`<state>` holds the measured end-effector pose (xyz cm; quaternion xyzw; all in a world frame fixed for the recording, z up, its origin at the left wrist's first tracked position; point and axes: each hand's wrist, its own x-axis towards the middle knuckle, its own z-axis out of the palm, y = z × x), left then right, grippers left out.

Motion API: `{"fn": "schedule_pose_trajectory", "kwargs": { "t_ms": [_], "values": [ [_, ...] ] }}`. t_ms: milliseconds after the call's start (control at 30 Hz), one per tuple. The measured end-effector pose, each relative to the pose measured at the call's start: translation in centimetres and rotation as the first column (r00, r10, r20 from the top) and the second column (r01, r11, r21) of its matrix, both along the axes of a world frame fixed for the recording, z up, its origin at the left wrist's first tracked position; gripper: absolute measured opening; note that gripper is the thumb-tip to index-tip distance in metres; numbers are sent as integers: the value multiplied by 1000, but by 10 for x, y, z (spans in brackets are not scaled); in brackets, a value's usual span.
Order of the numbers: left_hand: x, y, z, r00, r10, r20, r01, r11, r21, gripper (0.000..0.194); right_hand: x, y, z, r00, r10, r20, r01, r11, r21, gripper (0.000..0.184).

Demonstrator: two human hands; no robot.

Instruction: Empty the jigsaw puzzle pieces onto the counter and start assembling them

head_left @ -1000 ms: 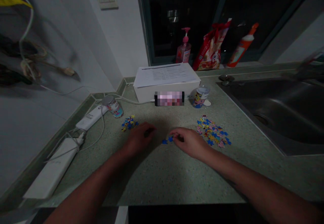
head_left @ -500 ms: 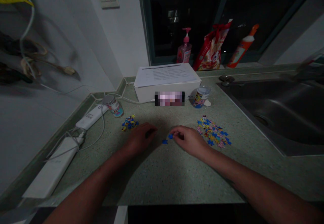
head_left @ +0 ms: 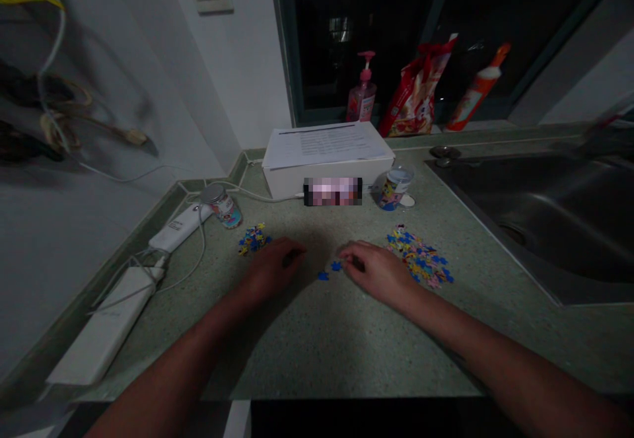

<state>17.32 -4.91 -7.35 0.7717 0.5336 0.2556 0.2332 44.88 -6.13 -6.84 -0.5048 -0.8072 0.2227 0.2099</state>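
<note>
Blue jigsaw pieces lie between both hands on a speckled countertop.

Green speckled stone bench, steel sink set into its R side. White cardboard box at back, printed tin just R of it w/ small white disc touching. 2nd printed tin L of box. Small heap of jigsaw pcs in front of L tin, bigger heap of jigsaw pcs to the R, 2 blue pcs between. White power strip & white charger along L edge, white cables looped round them
</note>
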Motion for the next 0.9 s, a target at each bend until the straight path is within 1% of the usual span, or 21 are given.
{"fn": "schedule_pose_trajectory", "kwargs": {
  "t_ms": [133,300,433,567,767,900],
  "values": [
    [1,-1,1,1000,-20,-14,20,1000,-10,19,-3,-3,-1,996,13,83,-14,1000,10,18],
    [10,-8,4,980,-166,-108,167,986,1,14,-8,-6,-5,992,18,125,-21,999,26,18],
    [16,-13,8,957,-234,-171,240,971,16,14,-9,-7,-5,993,48,110,-49,999,7,15],
    [17,-14,10,952,-259,-164,265,964,14,11,-11,-9,-2,990,94,101,-91,995,-28,14],
    [19,-14,7,951,-261,-165,269,963,24,8,-12,-10,2,988,104,110,-97,993,-67,13],
    [21,-15,7,951,-257,-170,264,964,19,5,-12,-9,1,988,118,104,-111,992,-66,15]
  ]
}}
